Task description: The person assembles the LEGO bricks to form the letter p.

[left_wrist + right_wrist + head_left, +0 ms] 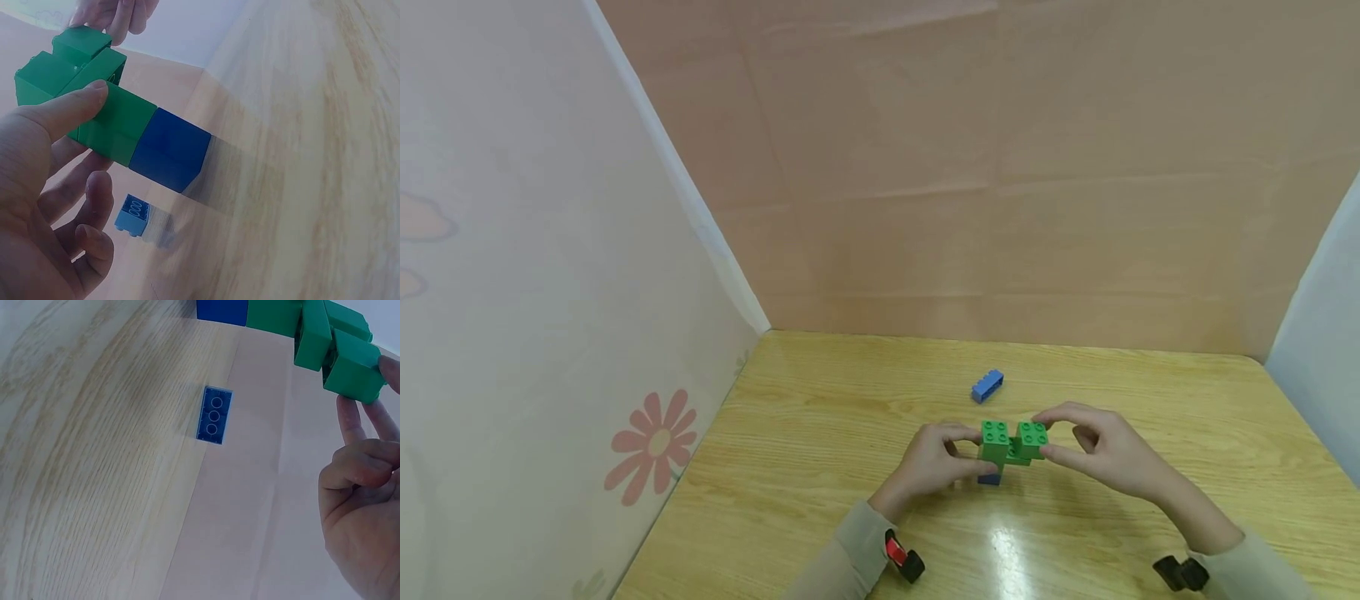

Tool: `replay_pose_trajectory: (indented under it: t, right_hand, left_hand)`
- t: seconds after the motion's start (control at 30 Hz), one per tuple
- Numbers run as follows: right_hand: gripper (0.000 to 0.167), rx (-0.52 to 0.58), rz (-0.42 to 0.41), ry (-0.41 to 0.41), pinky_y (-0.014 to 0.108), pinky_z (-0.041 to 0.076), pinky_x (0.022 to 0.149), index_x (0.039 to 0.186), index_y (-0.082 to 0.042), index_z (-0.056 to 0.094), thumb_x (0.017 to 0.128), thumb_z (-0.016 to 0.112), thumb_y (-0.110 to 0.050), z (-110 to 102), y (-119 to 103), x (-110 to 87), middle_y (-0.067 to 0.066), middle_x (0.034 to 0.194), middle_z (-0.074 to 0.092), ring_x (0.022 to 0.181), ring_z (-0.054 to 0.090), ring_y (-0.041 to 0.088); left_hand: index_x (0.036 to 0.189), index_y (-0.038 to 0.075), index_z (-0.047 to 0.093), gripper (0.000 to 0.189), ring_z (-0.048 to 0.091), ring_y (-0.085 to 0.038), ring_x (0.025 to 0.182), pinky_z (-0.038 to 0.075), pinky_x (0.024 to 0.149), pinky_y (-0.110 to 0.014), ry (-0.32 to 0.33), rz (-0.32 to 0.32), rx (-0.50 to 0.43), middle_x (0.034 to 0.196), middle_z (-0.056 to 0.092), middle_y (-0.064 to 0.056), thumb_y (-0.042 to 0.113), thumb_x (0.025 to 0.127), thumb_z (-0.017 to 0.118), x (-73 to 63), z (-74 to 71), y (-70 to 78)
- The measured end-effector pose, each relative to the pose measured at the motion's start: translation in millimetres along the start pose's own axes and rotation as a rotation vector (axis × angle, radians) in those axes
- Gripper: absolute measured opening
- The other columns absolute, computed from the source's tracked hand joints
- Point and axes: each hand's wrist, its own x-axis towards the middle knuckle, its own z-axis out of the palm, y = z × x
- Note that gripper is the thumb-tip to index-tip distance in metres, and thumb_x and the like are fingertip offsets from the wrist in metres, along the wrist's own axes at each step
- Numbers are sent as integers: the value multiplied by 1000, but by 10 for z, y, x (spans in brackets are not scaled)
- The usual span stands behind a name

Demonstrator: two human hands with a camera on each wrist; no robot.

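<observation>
A small structure of toy building bricks stands on the table. Its foot is a dark blue brick (170, 149), with green bricks (995, 442) above and a flat green crosspiece (313, 337) reaching right. My left hand (931, 458) grips the tall green side between thumb and fingers. With thumb and fingertips my right hand (1112, 452) pinches a square green brick (1032, 440) at the crosspiece's right end. Whether that brick is fully seated, I cannot tell. Beyond the hands, a loose blue brick (987, 386) lies on its side, its hollow underside showing in the right wrist view.
The wooden table (820, 400) ends at a brown paper-like backdrop (1000, 208). To the left rises a pale wall (550, 333) with a flower print, and another pale panel (1326, 333) stands at the right. Both wrists wear dark straps.
</observation>
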Motion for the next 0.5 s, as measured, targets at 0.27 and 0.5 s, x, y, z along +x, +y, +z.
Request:
replay_pose_trajectory:
  t: [0.27, 0.5]
  right_hand:
    - [42, -13, -59, 9, 23, 36, 44, 125, -20, 72, 88, 82, -4, 33, 5, 23, -7, 107, 69, 51, 32, 1]
    - [42, -48, -67, 16, 23, 36, 44, 126, -22, 72, 89, 81, -4, 17, 0, 20, -9, 104, 68, 52, 32, -1]
  left_hand:
    - [123, 25, 79, 44, 64, -7, 74, 55, 62, -27, 12, -16, 7, 112, 70, 20, 39, 82, 90, -4, -7, 1]
    - [123, 22, 79, 46, 63, -7, 74, 55, 62, -27, 16, -14, 2, 112, 71, 20, 38, 81, 91, 3, -8, 3]
